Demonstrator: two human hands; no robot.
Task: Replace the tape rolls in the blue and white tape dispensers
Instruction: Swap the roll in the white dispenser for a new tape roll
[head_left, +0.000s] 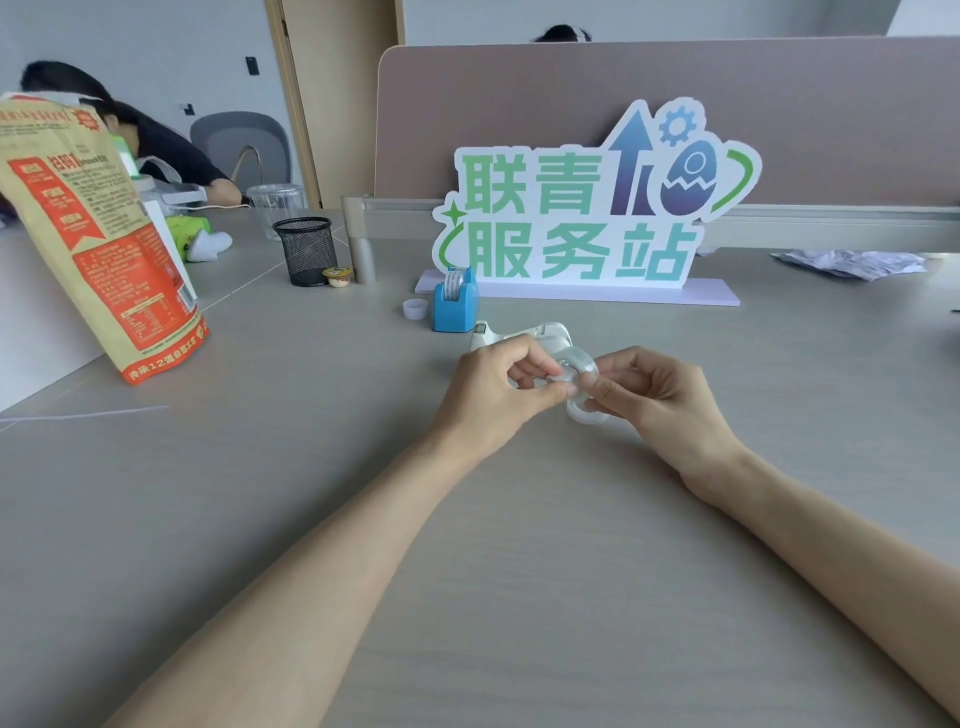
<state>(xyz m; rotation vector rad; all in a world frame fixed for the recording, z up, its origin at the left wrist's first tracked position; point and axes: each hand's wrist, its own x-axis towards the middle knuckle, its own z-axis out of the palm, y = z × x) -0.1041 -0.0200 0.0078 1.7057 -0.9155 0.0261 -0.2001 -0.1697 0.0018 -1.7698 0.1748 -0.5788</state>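
Both my hands meet above the grey desk, pinching a clear tape roll (577, 364) between them. My left hand (498, 387) grips its left side with thumb and fingers. My right hand (657, 392) holds its right side. A second clear ring (584, 414) lies on the desk just under my right fingers. Right behind my hands sits the white tape dispenser (524, 334), partly hidden by them. The blue tape dispenser (455, 301) stands upright further back with a roll in it. A small empty white core (415, 308) sits to its left.
A large standing sign (587, 208) on a pale base stands behind the dispensers. A black mesh pen cup (306, 250) and a printed paper bag (98, 244) are at the left. Crumpled plastic (852, 264) lies far right. A person leans on the desk at the far left.
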